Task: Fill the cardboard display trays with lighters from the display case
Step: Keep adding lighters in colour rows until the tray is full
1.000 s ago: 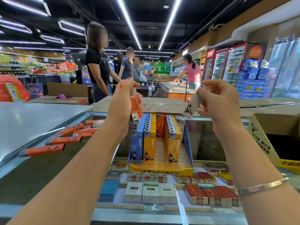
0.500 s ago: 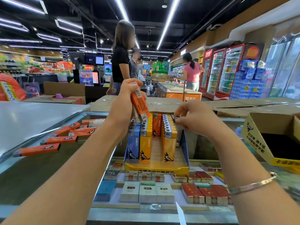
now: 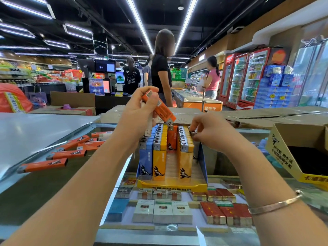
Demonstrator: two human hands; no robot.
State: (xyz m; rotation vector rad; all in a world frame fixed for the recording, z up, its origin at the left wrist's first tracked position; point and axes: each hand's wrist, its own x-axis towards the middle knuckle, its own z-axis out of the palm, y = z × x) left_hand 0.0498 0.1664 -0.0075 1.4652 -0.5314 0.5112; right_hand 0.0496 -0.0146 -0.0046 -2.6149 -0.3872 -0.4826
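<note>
1. Loose orange lighters (image 3: 71,153) lie flat near the left edge of the glass tabletop (image 3: 35,189).
2. The left hand (image 3: 138,110) is up above the tray. Its fingers are curled tight around a bunch of orange lighters (image 3: 162,110).
3. The cardboard display tray (image 3: 170,185) stands in the middle of the tabletop. Blue lighters (image 3: 146,157), yellow lighters (image 3: 159,157) and a few orange ones stand up in rows inside it.
4. The right hand (image 3: 211,134) is at the tray's back right corner. Its fingertips pinch the silver top of one lighter (image 3: 193,133) in the right row.
5. An open cardboard box (image 3: 284,157) sits at the right edge.
</note>
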